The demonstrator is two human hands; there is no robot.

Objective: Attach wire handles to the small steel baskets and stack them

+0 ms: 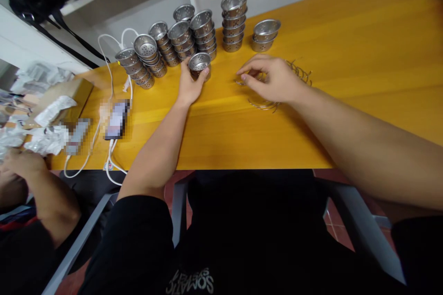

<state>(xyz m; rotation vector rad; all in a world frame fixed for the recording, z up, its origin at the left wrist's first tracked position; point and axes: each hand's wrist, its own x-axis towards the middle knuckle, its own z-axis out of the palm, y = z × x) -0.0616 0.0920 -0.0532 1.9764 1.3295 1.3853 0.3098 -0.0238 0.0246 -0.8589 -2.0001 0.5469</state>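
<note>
Currently, the perforated metal cup [199, 61] lies between the thumb and fingers of the left hand [189, 86], mouth upward, just in front of the rows of stacked cups [180, 37]. The left-hand grip is partly open, set to the cup's width: the thumb bears on the near right side, below the rim, and the fingers bear on the left side. Whether the cup base touches the wooden table [214, 133] cannot be determined.

The right hand [272, 78] is positioned over the loose wire rings [300, 73], palm down, to the right of the held cup and apart from it. Its fingers are bent, with the thumb tip close to the index fingertip. Wire is visible beside and beneath these fingers; whether any is pinched cannot be determined. A two-cup stack [265, 37] stands beyond the right hand.
</note>
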